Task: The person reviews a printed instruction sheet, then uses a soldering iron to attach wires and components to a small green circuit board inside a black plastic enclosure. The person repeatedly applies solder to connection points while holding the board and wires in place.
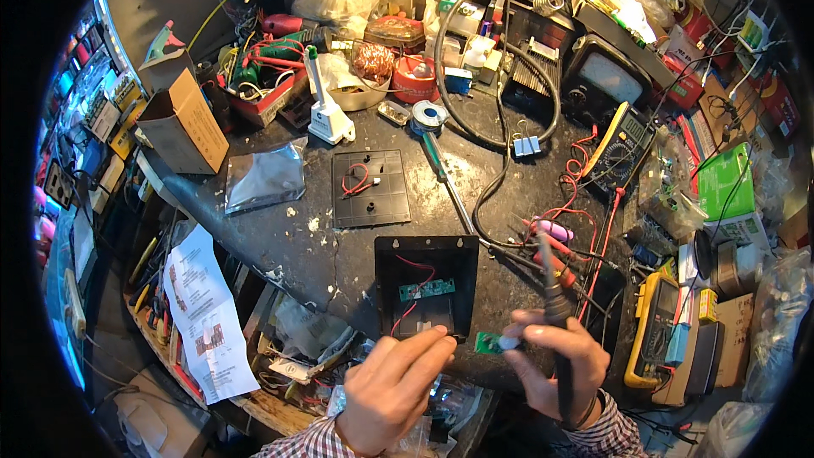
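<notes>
A black plastic box (387,276) lies with its inside facing up, holding a green circuit board (428,290) and thin red wires. My left hand (394,386) is closed at the box's near edge, fingers straight and together; its thumb is hidden. Close to the box's right side, my right hand (564,360) has a soldering iron (555,301) lying across it, tip pointing away from me. The same hand pinches a small green circuit board (487,343) with a round white part (508,343) between thumb and forefinger.
Beyond the box lie a black cover plate (370,203) with a red wire and a solder sucker (447,182). Cables and a pink-handled tool (554,230) crowd the right, beside two yellow multimeters (623,148). A printed sheet (208,314) hangs over a drawer at left.
</notes>
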Available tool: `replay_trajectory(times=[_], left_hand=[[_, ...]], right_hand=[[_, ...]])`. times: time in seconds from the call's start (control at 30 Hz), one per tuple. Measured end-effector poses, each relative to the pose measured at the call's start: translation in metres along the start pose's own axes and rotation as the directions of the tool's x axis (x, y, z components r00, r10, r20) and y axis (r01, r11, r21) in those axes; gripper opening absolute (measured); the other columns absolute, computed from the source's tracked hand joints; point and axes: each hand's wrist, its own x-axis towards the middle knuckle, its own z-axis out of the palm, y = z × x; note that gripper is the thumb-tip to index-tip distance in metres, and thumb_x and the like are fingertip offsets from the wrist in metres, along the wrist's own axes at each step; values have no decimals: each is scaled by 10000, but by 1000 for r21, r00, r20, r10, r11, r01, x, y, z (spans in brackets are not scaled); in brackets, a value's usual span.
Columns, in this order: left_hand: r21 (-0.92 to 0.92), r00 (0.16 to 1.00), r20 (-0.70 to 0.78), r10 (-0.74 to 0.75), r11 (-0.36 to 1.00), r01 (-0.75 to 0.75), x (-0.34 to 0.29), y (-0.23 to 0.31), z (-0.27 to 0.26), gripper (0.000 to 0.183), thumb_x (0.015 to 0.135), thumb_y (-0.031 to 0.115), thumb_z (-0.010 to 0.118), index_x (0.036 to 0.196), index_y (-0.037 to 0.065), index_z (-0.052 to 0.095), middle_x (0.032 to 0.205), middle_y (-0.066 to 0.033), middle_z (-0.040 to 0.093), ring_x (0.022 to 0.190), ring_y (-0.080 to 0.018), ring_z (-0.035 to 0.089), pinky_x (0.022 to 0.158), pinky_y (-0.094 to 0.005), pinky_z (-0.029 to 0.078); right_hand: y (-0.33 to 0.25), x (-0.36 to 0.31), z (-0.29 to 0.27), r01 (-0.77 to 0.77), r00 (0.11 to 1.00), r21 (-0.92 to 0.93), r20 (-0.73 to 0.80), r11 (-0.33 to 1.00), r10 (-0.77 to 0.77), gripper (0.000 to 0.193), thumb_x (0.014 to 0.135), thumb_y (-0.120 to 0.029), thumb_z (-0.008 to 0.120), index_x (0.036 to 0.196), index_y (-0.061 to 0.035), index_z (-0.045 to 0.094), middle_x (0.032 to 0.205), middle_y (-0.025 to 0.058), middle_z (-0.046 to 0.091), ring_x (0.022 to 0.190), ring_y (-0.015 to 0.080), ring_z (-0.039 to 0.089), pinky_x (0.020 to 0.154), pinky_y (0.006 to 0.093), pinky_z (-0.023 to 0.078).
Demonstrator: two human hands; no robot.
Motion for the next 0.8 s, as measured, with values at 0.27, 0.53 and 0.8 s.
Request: replay_trajectory(times=[0.27,0.53,0.8], left_hand=[[218,986,-41,160,965,-148,25,-29,2,356,727,-71,772,1059,58,786,1088,-51,796,859,-249,682,700,-346,575],[126,972,-200,122,987,-98,22,-24,-33,256,799,-53,822,1032,52,797,1071,-91,810,856,-268,713,738,-353,563],[-77,601,-666,-442,842,534,-125,-39,-127,97,1004,50,769,1043,-32,735,902,-59,690,726,-96,625,616,-247,469]], right_hand=[[0,-5,4,-40,997,-23,59,999,41,448,830,53,875,1223,-48,687,1152,211,790,974,298,809,802,352,657],[7,10,28,47,994,-129,100,991,-34,510,812,88,857,1275,-55,700,1094,220,778,924,325,796,728,353,629],[5,-21,-8,7,990,34,-139,999,-3,421,1159,-318,495,1437,-2,523,1351,256,675,1072,295,693,1014,473,545]])
